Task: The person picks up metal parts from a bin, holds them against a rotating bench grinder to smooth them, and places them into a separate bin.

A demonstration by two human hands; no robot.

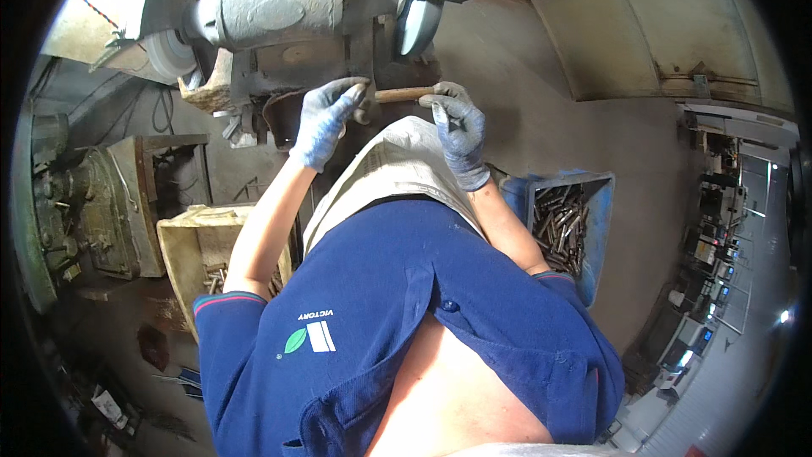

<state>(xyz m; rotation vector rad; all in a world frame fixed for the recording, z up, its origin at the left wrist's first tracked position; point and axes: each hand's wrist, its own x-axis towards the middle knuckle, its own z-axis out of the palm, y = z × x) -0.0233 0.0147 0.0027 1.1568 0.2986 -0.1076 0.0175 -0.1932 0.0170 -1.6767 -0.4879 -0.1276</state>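
Note:
My right hand (pixel 462 130), in a grey-coated blue work glove, pinches one end of a short brownish cylindrical rod (pixel 404 95). The rod lies roughly level, in front of a grey bench grinder (pixel 279 3). Just past its other end is my left hand (pixel 325 124), gloved the same way, with thumb and forefinger close together. Whether those fingers hold something is too unclear to tell. Up and to the right of the left hand is the grinder's right wheel (pixel 419 26), partly inside its guard. A pale wheel (pixel 170 54) sits at the grinder's left end.
A blue plastic bin (pixel 599 235) of metal rods (pixel 561 222) stands by my right arm. By my left arm is a yellowish crate (pixel 181 247) holding a few rods (pixel 216 279). A light apron (pixel 406 158) covers my lap. Dirty machinery (pixel 104 209) stands at far left.

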